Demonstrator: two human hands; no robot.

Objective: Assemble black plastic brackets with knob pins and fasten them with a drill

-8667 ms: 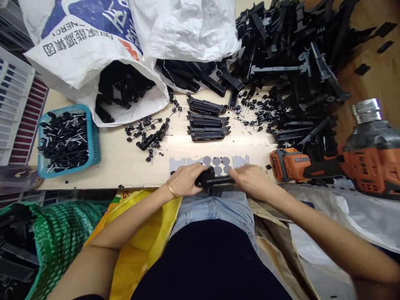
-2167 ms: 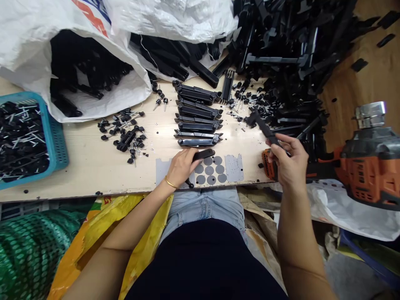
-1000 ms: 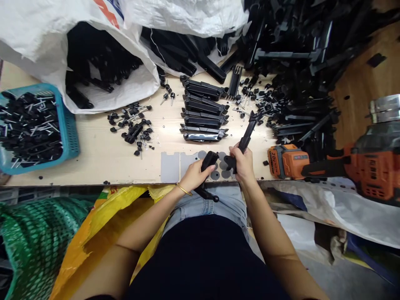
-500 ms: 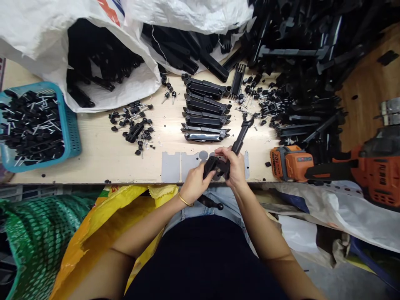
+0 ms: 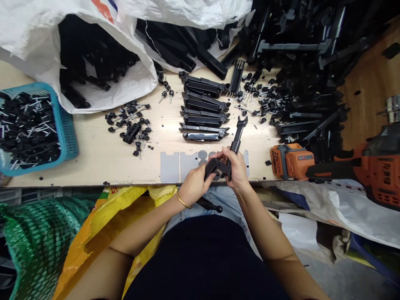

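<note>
Over the table's front edge, my left hand (image 5: 194, 184) is closed around a short black plastic arm (image 5: 210, 167). My right hand (image 5: 238, 168) grips a longer black bracket with a forked tip (image 5: 239, 132), which points up and away from me. The two pieces meet between my hands; fingers hide part of where they join. Below my left wrist, a black rod with a ball end (image 5: 213, 206) shows against my jeans; whether it joins the held parts I cannot tell. Just beyond my hands, several similar black folded brackets (image 5: 204, 121) lie in a stack.
Black-headed screws (image 5: 129, 112) are scattered left of the stack, with more in a blue basket (image 5: 67, 129). White sacks (image 5: 109, 98) of black parts stand at the back. An orange battery (image 5: 292, 160) and power tool (image 5: 379, 166) lie right, below a dark heap of parts (image 5: 300, 54).
The bracket's forked tip has swung slightly left and toward me. Both hands keep their grip, and the view has shifted a little.
</note>
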